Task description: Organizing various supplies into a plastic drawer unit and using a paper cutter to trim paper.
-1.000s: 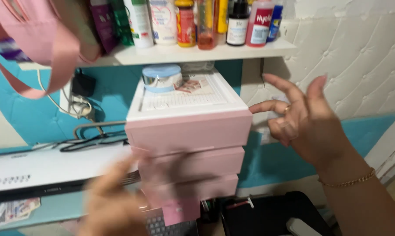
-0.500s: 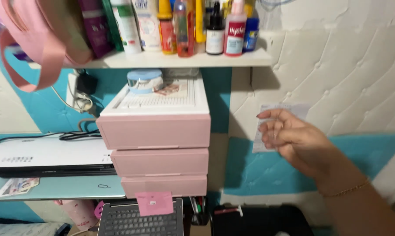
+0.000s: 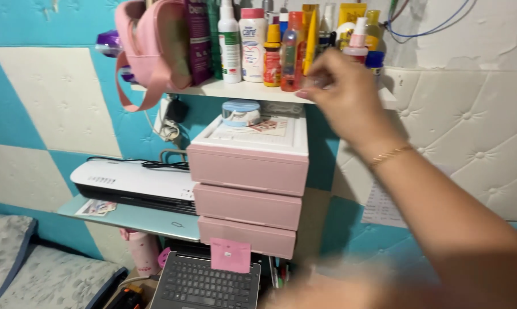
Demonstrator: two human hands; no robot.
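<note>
The right hand [image 3: 344, 94] is lifted to the white shelf [image 3: 235, 90], at the row of bottles [image 3: 253, 43]. Its fingers are blurred, so I cannot tell if they hold anything. The left hand [image 3: 321, 292] is a low blur. About ten bottles stand there. Below is one pink drawer unit [image 3: 247, 189] with three drawers.

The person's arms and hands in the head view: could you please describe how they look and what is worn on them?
The right hand and its forearm are bare, with no sleeve in view. A thin gold-coloured chain bracelet circles the wrist. The fingers are motion-blurred, so any ring or nail polish cannot be made out. Of the left hand only a blurred bare shape shows at the bottom edge; nothing worn on it is visible.
</note>
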